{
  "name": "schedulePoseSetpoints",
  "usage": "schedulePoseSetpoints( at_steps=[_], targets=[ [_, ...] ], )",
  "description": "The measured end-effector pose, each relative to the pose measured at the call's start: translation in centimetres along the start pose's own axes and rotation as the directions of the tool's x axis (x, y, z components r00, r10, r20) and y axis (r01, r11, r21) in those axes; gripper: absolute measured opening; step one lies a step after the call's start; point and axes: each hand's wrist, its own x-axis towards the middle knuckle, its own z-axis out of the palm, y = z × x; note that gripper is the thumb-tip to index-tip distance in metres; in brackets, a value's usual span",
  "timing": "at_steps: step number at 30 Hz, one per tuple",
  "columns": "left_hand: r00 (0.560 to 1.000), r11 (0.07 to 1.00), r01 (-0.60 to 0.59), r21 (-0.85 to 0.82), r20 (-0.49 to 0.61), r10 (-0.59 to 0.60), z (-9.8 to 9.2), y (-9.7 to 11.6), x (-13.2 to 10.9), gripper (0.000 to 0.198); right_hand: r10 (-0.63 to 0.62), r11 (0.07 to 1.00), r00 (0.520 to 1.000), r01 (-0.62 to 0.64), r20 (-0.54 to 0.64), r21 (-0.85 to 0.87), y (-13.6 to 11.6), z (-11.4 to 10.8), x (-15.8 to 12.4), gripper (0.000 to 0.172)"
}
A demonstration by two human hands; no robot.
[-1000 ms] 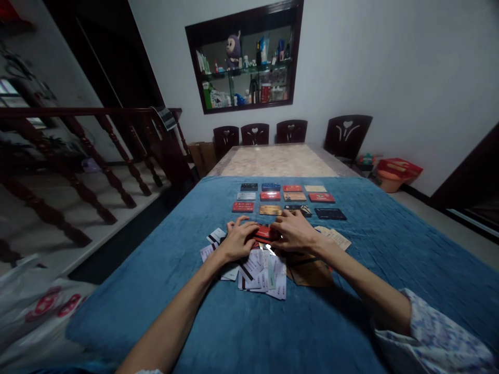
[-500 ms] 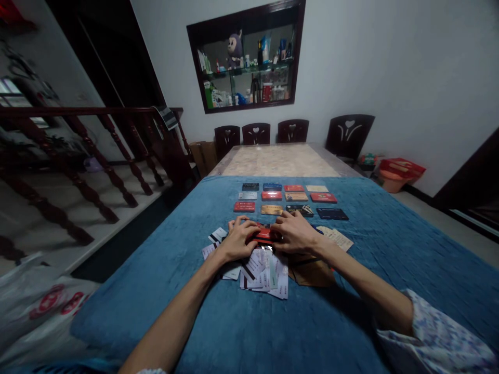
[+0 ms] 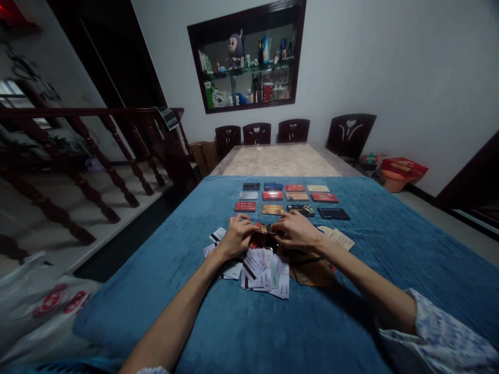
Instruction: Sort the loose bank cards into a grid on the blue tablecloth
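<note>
Between my two hands, over the near part of the blue cloth, is a thin card (image 3: 266, 232) seen nearly edge-on. My left hand (image 3: 236, 238) pinches its left end, and my right hand (image 3: 297, 231) has curled fingers on its right end. Something red shows just beneath the card, partly covered by the left fingers. White cards with dark stripes (image 3: 267, 278) lie fanned out below and left of the hands. Brown cards or papers (image 3: 312, 272) lie under the right wrist, with beige cards (image 3: 338, 238) beyond it.
Small card stacks, such as a red stack (image 3: 245, 206) and a dark blue stack (image 3: 333, 214), stand in rows beyond my hands. The blue cloth (image 3: 156, 291) covers the table's near part. Dark chairs (image 3: 256, 134) stand at the far end, a railing at left.
A red card face showed between my hands before. Now a thin card edge is tilted up there, with red lower down. The hands have barely shifted.
</note>
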Motion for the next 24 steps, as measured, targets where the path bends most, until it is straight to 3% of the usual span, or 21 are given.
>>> schedulePoseSetpoints(
  at_steps=[12, 17, 24],
  targets=[
    [0.995, 0.994, 0.072, -0.087, -0.064, -0.078, 0.3, 0.0, 0.0, 0.038, 0.089, 0.996, 0.987, -0.085, -0.134, 0.035, 0.8, 2.1, 0.8, 0.028],
    [0.994, 0.995, 0.080, -0.062, -0.074, -0.085, 0.5, 0.0, 0.0, 0.048, 0.102, 0.994, 0.981, -0.095, -0.167, 0.046, 1.0, 3.0, 1.0, 0.034],
    [0.994, 0.997, 0.078, -0.006, -0.079, -0.079, 0.7, 0.1, -0.2, 0.049, 0.106, 0.994, 0.973, -0.096, -0.204, 0.059, 1.2, 3.6, 1.2, 0.035]
  ],
)
